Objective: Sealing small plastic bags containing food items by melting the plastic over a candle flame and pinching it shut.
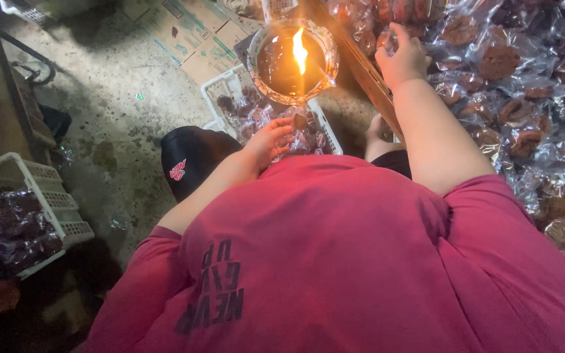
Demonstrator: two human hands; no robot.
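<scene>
My left hand (271, 140) hangs over a white plastic basket (220, 85) filled with clear-wrapped brown pieces, its fingers spread and just touching the top packets. My right hand (401, 60) reaches forward onto a big heap of wrapped brown pieces (511, 78) on the raised surface at the right. Its fingers curl down into the packets, so what they grip is hidden. A metal bowl with a burning flame (293, 60) stands between the two hands, just above the basket. My red shirt fills the lower part of the view.
A second white basket (53, 196) holding dark wrapped pieces stands at the left. A black cap (191, 160) lies on the concrete floor by my left arm. Flattened cardboard (191, 33) lies at the back, and a wooden edge (367, 75) borders the heap.
</scene>
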